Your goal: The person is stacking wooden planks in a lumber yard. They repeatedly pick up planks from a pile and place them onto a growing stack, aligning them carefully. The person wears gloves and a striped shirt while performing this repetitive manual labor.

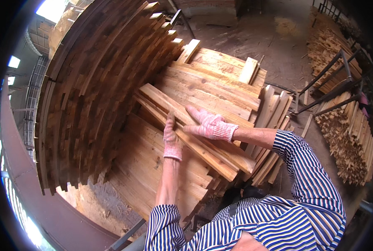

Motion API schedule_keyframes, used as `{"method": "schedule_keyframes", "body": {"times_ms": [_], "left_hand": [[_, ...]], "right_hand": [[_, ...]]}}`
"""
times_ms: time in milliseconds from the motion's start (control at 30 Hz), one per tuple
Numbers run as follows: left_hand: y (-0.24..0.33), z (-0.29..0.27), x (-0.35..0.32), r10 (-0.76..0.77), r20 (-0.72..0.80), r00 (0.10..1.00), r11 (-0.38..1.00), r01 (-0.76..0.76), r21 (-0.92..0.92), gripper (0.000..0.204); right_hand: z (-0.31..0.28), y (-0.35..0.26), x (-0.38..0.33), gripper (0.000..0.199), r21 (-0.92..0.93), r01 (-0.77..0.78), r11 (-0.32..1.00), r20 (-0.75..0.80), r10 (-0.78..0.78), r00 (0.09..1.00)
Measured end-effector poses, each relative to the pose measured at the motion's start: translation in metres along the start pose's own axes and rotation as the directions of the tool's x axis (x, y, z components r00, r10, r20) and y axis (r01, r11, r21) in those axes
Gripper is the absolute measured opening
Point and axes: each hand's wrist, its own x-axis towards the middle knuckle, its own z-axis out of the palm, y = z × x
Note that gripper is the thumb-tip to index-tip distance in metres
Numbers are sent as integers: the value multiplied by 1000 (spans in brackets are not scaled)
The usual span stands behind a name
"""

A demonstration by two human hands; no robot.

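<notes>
Both my hands wear pink-and-white knitted gloves. My left hand (pixel 172 140) is at the near edge of a few long wooden planks (pixel 220 161), its fingers closed over them; the undersides of the fingers are hidden. Across the upper plank (pixel 161 98) lies my right hand (pixel 211 125), thumb and fingers spread to either side and gripping it. These planks lie diagonally, side by side, over a bed of flat boards (pixel 211 81). Their far ends point at a tall stack of boards (pixel 90 96) on the left.
Lower boards (pixel 153 154) extend beneath my left forearm. Two short blocks, one (pixel 248 70) at the right, lie across the far boards. More loose planks (pixel 274 108) lean to the right. Bundled wood (pixel 345 142) and a dark metal frame (pixel 341 79) stand farther right. A brown beam (pixel 48 196) runs along the left.
</notes>
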Motion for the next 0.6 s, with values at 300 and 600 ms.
{"method": "schedule_keyframes", "body": {"times_ms": [300, 600], "left_hand": [[-56, 61, 59, -314, 149, 938, 943, 326, -63, 47], [-97, -42, 101, 412, 773, 483, -364, 865, -346, 33]], "right_hand": [[-118, 96, 63, 78, -43, -164, 986, -224, 151, 963], [-105, 150, 154, 26, -527, -65, 847, -241, -76, 967]]}}
